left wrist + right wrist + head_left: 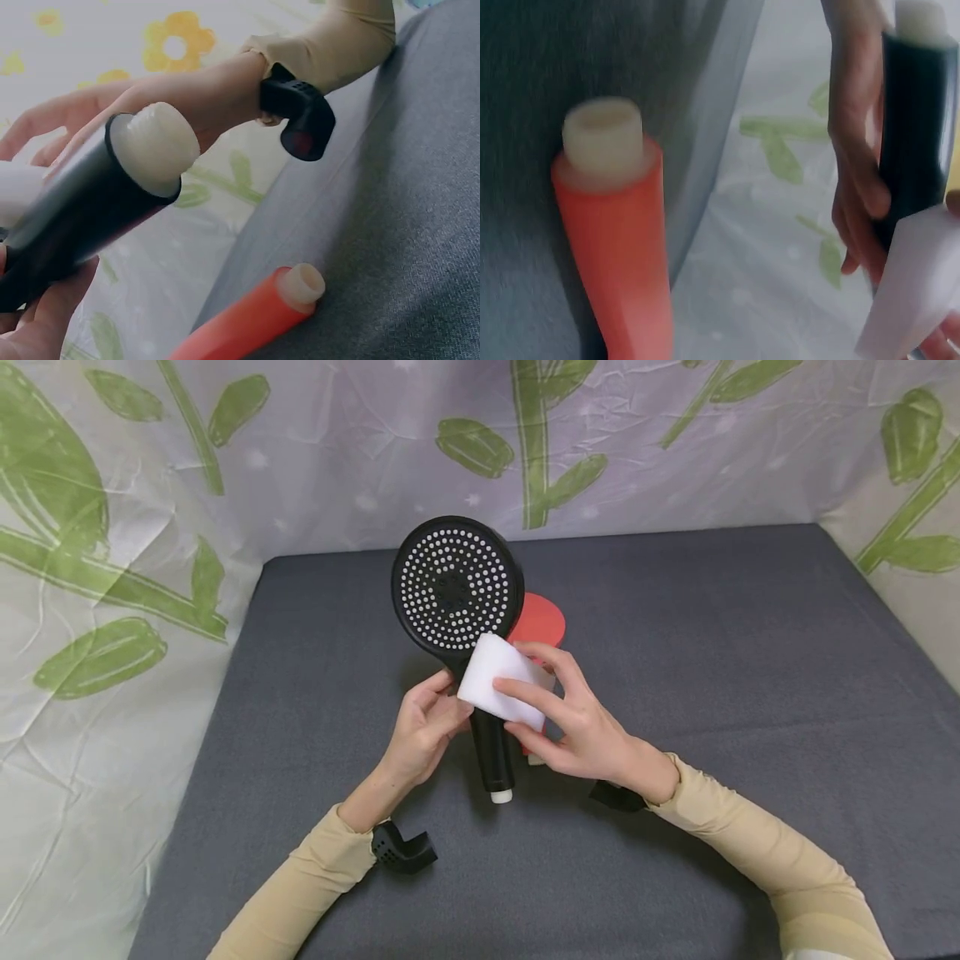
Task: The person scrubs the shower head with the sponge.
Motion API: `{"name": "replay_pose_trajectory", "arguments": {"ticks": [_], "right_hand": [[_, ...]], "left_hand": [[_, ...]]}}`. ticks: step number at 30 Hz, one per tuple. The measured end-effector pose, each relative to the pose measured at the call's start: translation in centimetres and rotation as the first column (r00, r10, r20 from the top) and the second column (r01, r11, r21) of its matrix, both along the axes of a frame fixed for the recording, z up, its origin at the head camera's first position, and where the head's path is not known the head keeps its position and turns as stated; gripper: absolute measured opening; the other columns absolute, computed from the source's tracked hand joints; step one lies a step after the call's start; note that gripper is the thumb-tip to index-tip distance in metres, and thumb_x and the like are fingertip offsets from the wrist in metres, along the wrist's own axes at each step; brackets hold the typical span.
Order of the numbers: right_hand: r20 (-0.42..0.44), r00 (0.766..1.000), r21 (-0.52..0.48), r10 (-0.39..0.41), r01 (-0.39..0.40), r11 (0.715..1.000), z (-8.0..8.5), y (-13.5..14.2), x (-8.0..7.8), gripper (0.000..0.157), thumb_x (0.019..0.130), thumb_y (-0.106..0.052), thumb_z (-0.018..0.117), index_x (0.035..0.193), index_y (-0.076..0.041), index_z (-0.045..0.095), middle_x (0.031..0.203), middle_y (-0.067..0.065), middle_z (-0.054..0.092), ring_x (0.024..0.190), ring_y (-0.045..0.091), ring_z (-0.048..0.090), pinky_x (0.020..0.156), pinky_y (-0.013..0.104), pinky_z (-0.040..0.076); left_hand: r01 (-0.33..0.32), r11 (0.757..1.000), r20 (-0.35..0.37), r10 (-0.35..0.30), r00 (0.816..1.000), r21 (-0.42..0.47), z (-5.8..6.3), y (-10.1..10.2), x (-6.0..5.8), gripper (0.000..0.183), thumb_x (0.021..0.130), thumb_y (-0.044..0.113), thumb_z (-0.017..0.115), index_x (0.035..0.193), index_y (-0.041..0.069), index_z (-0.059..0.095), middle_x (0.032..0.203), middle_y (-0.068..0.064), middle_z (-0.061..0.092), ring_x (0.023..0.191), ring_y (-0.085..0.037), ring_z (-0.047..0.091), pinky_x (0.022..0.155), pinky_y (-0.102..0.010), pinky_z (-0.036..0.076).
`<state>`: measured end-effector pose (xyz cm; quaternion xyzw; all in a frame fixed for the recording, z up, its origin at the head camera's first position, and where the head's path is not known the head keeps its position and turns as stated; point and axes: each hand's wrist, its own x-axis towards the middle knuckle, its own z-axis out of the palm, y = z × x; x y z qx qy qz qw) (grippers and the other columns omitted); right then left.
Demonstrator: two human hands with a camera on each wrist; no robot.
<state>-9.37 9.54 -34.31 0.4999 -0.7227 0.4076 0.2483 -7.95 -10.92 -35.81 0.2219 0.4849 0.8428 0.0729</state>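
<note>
A black handheld shower head (450, 589) with a round face of pale nozzles is held above the table by my left hand (426, 727), whose fingers grip it near the neck. Its threaded whitish end (161, 142) points toward me. My right hand (581, 727) pinches a white sponge (495, 681) between thumb and fingers. The sponge lies across the neck and upper handle, covering that part in the head view. Behind and below them, a red shower head (540, 620) rests on the table, its handle (622, 247) mostly hidden by the right hand in the head view.
A dark grey cloth covers the table (712, 643). Pale curtains with green leaf patterns (337, 460) hang along the back and sides. Black wrist cameras (405, 850) stick out from under both wrists, close to the table surface.
</note>
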Motion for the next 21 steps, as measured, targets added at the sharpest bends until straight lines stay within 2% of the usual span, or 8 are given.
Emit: {"name": "replay_pose_trajectory", "arguments": {"ticks": [3,6,9,12,16,21], "right_hand": [[-0.003,0.998,0.035,0.059,-0.059,0.998,-0.1,0.0,0.6,0.032,0.089,-0.019,0.058,0.12,-0.008,0.057,0.126,0.028,0.04,0.115,0.036,0.041,0.087,0.045,0.039],[-0.042,0.99,0.104,0.137,-0.132,0.986,-0.2,0.4,1.3,0.034,0.088,-0.016,0.058,0.121,-0.009,0.057,0.126,0.028,0.042,0.117,0.037,0.042,0.089,0.047,0.039],[-0.087,0.978,0.183,0.189,-0.171,0.968,-0.3,0.9,1.8,0.035,0.087,-0.014,0.058,0.121,-0.01,0.058,0.127,0.027,0.043,0.117,0.036,0.043,0.09,0.048,0.038],[-0.114,0.971,0.234,0.21,-0.18,0.955,-0.4,1.0,2.0,0.036,0.086,-0.012,0.057,0.122,-0.012,0.059,0.127,0.025,0.043,0.117,0.035,0.043,0.089,0.049,0.039],[-0.128,0.976,0.206,0.176,-0.147,0.967,-0.5,0.8,1.5,0.034,0.087,-0.014,0.057,0.121,-0.012,0.059,0.126,0.026,0.044,0.116,0.035,0.044,0.086,0.048,0.04],[-0.073,0.994,0.054,0.077,-0.073,0.996,-0.2,0.4,0.2,0.031,0.087,-0.015,0.059,0.116,-0.007,0.058,0.124,0.03,0.042,0.112,0.038,0.044,0.085,0.045,0.04]], "left_hand": [[-0.005,1.0,0.0,0.005,1.0,0.002,0.2,-0.2,-0.1,0.029,0.088,-0.013,0.043,0.115,-0.002,0.05,0.098,-0.008,0.056,0.085,-0.012,0.058,0.069,-0.023,0.052],[0.004,1.0,0.0,-0.004,1.0,0.009,0.5,-0.6,-0.4,0.038,0.088,-0.013,0.037,0.125,-0.006,0.045,0.109,-0.013,0.059,0.097,-0.02,0.06,0.079,-0.03,0.052],[0.02,0.999,0.001,-0.02,1.0,0.026,0.7,-0.8,-0.7,0.042,0.089,-0.012,0.035,0.129,-0.004,0.044,0.118,-0.015,0.057,0.107,-0.027,0.058,0.086,-0.04,0.049],[0.022,0.999,-0.003,-0.022,1.0,0.033,0.8,-0.7,-0.8,0.04,0.091,-0.011,0.036,0.127,0.0,0.046,0.118,-0.013,0.056,0.109,-0.03,0.057,0.087,-0.046,0.048],[0.03,0.999,0.008,-0.03,1.0,0.02,0.6,-0.4,-0.7,0.033,0.093,-0.006,0.041,0.125,0.002,0.047,0.115,-0.011,0.057,0.108,-0.025,0.057,0.087,-0.039,0.049],[0.059,0.998,0.068,-0.059,0.996,0.003,0.1,-0.1,0.0,0.025,0.093,-0.001,0.046,0.118,0.003,0.049,0.102,-0.006,0.056,0.09,-0.011,0.056,0.075,-0.022,0.049]]}}
